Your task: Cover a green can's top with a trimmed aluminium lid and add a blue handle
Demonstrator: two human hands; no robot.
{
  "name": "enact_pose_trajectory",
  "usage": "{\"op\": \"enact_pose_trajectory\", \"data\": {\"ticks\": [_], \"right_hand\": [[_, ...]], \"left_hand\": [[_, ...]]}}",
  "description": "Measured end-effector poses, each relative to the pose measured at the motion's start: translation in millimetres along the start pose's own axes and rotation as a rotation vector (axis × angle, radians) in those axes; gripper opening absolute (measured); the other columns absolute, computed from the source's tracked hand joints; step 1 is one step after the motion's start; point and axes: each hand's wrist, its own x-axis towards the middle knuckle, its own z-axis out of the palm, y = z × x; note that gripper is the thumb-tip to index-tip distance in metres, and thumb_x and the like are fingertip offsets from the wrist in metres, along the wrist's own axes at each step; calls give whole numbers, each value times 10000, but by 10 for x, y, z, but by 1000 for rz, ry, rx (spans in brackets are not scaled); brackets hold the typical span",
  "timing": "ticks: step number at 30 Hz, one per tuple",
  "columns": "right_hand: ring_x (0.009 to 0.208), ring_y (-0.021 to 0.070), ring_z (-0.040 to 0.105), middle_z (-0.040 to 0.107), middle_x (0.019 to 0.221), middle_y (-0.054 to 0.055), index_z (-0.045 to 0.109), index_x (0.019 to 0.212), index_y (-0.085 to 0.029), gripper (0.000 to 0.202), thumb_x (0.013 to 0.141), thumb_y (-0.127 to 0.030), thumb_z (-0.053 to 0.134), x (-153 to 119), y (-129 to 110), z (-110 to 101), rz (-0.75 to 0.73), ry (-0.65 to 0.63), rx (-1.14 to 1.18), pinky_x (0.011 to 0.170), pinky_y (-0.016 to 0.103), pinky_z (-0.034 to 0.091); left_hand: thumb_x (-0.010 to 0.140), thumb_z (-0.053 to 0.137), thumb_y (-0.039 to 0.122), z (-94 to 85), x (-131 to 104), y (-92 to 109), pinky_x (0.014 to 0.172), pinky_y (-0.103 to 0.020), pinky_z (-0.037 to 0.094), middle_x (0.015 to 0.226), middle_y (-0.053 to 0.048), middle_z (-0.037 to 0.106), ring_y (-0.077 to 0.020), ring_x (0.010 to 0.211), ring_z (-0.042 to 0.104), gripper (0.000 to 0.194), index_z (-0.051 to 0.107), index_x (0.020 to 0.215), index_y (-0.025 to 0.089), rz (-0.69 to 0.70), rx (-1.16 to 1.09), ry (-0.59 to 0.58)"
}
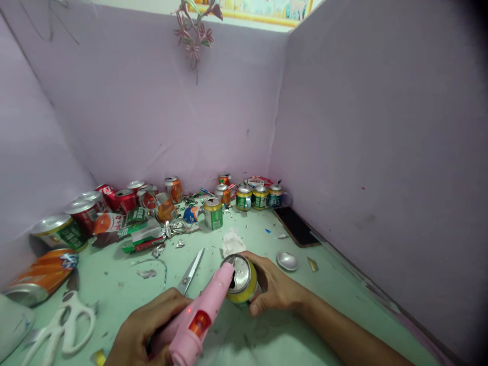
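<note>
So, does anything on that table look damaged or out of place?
Yes: the bent can pieces heaped at the left look damaged compared with the upright red can behind them. A loose silver disc, perhaps a can end, also lies detached, right of the yellow can in the right hand.

Head camera faces forward and down, seemingly near the table [125, 290].

Scissors [69, 333] and phone [299, 229] on green table [122, 295]
</note>
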Motion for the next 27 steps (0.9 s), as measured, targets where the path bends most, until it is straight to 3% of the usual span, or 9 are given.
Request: {"op": "enact_pose_trajectory", "data": {"ticks": [9, 12, 16, 24, 27], "right_hand": [[1011, 264, 507, 573, 1056, 81, 519, 1158, -149, 821, 468, -485, 811, 7, 0, -26, 10, 12, -37, 891, 368, 376], [1038, 272, 502, 563, 1093, 91, 505, 1176, -153, 844, 461, -472, 819, 5, 39, -45, 6, 46, -55, 907, 378, 371], [1037, 272, 507, 560, 1105, 94, 500, 1182, -153, 860, 443, -435, 838, 1, 64, -57, 5, 75, -59, 913, 379, 368], [1034, 270, 513, 573, 1099, 97, 497, 1178, -149, 864, 442, -451, 834, 14, 45, -34, 15, 73, -56, 916, 380, 369], [1041, 274, 510, 570, 1105, 100, 496, 1179, -148, 858, 448, -440, 835, 10, 44, -38, 16, 67, -52, 919, 383, 363]], "left_hand": [[659, 550, 677, 104, 33, 148, 537, -217, 474, 728, 7, 654, -174, 623, 606, 468, 696, 875, 288, 24, -85, 138], [676, 572, 629, 85, 32, 131, 539, -216, 479, 731, 16, 658, -179, 635, 616, 399, 690, 893, 315, 29, -59, 154], [689, 635, 439, 30, 23, 71, 528, -189, 482, 770, 41, 674, -162, 638, 620, 260, 666, 931, 350, 65, 15, 102], [689, 600, 486, 74, -3, 62, 497, -203, 429, 685, 28, 631, -158, 588, 580, 220, 665, 811, 315, 4, 15, 155], [693, 602, 455, 49, 6, 61, 483, -213, 430, 660, 25, 620, -166, 563, 572, 201, 658, 836, 325, 31, 54, 115]]}}
